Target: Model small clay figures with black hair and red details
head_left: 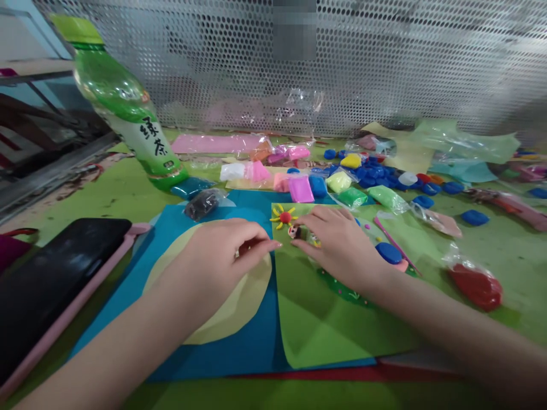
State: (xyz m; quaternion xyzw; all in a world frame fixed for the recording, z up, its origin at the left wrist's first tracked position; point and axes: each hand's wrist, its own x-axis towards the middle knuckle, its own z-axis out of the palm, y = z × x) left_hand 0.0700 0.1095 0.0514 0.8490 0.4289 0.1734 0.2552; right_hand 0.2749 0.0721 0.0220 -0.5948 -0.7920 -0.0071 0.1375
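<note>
My left hand (228, 247) hovers over the blue sheet (260, 341) and the pale yellow paper circle (239, 307). Its thumb and fingertips are pinched together, and whatever may be between them is too small to make out. Over the green sheet (325, 341), the thumb and fingers of my right hand (337, 236) close around a small clay figure (294, 232) with a dark and pale head; the palm hides part of it. Just above lies a clay sun (285, 217) with a red centre and yellow rays. A dark green clay patch (344, 290) with little flowers shows below my right hand.
A green tea bottle (137, 114) stands at the back left, near a black phone (55, 285). Bagged clay, including a red packet (476, 285), and several blue lumps (376, 171) spread behind and right. A blue lid (388, 253) and pink stick (395, 242) lie beside my right wrist.
</note>
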